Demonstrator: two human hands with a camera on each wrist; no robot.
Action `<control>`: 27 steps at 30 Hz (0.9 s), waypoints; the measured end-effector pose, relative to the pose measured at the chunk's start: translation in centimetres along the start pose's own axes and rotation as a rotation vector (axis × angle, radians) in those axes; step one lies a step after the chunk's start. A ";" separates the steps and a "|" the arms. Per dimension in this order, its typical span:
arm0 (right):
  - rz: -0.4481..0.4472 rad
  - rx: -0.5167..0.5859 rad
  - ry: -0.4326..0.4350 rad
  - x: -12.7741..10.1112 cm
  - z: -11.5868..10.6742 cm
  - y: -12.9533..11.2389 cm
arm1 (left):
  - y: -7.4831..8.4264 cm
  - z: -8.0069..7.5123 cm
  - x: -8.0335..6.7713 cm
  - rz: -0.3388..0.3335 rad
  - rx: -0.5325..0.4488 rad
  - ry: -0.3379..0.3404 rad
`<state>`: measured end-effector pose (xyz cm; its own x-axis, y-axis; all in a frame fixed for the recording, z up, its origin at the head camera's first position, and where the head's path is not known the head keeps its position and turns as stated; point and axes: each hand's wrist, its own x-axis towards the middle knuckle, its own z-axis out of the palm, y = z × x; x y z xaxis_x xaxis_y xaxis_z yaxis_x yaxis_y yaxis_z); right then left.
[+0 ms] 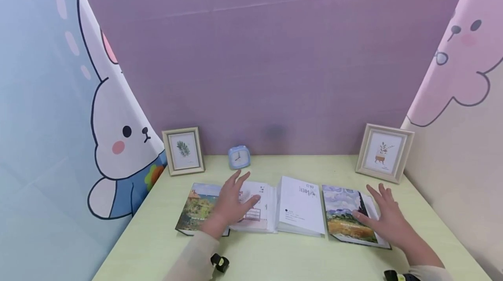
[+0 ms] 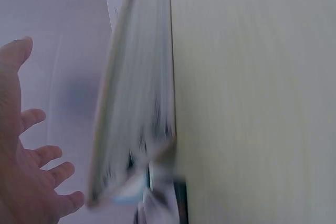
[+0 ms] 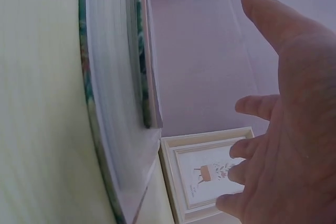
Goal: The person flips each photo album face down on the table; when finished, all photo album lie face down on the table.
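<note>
My left hand (image 1: pixel 231 204) spreads its fingers above a photo album (image 1: pixel 194 211) with a painted garden cover and the white printed page (image 1: pixel 261 209) beside it. In the left wrist view, a gap separates the left hand (image 2: pixel 26 150) from a thick, blurred block of album pages (image 2: pixel 139 77). Over the right photo album (image 1: pixel 346 215), which has a painted landscape cover, my right hand (image 1: pixel 389 220) has its fingers apart. From the right wrist, album pages (image 3: pixel 110 77) show edge-on, away from the right hand (image 3: pixel 299 114). A white booklet (image 1: pixel 300 204), its cover slightly raised, lies between the albums.
Behind the books stand a picture frame with a green leaf (image 1: pixel 184 150) at the left, a blue alarm clock (image 1: pixel 239 157), and a potted-plant picture frame (image 1: pixel 385 152) at the right. A purple backdrop (image 1: pixel 275 63) closes off the table's (image 1: pixel 291 259) far edge.
</note>
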<state>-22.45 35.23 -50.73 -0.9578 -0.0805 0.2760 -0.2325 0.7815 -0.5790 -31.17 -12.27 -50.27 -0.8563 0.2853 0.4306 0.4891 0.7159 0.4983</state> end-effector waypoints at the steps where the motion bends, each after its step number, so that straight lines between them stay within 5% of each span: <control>1: 0.001 0.010 -0.006 -0.1 0.0 -0.1 | 0.4 0.1 0.1 0.005 -0.010 -0.003; 11: 0.021 0.047 -0.039 -1.0 0.5 0.1 | 3.0 2.0 0.5 -0.022 -0.080 -0.082; 27: -0.003 0.055 -0.075 -1.1 1.2 0.6 | 7.2 5.8 0.8 0.061 -0.196 -0.161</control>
<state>-21.72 35.05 -52.33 -0.9665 -0.1310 0.2207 -0.2427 0.7461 -0.6200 -29.28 -3.22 -50.71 -0.8319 0.4333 0.3468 0.5501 0.5618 0.6178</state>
